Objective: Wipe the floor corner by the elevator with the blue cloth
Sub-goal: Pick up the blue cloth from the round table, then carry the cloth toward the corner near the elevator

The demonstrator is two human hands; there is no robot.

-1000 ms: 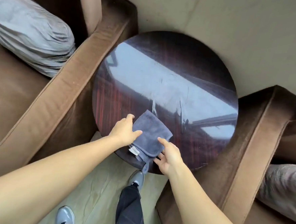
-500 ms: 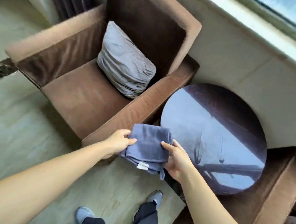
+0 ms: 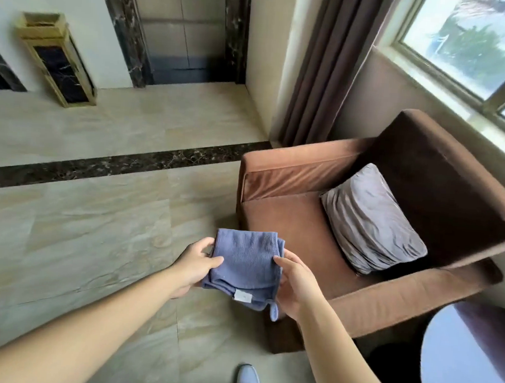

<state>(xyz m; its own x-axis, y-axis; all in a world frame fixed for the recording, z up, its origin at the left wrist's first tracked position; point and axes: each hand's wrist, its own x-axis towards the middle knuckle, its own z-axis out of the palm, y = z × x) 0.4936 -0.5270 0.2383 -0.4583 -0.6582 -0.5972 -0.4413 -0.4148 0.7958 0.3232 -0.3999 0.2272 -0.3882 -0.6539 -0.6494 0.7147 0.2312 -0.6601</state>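
The folded blue cloth (image 3: 244, 264), with a small white label on its near edge, is held in the air in front of me above the tiled floor. My left hand (image 3: 194, 265) grips its left side and my right hand (image 3: 294, 282) grips its right side. Far ahead stands the elevator door (image 3: 182, 28) in a dark marble frame. The floor corner (image 3: 240, 88) to the right of the door, where the beige wall meets the frame, lies well beyond my hands.
A brown armchair (image 3: 317, 234) with a grey cushion (image 3: 368, 220) stands right of my hands. A round glossy table (image 3: 466, 364) is at the lower right. A gold and black bin (image 3: 57, 58) stands left of the elevator. Brown curtains (image 3: 320, 61) hang beside the window.
Both hands lifted the cloth off the round table and carried it left. My view swung left from the table, past the armchair, to the elevator and open floor.
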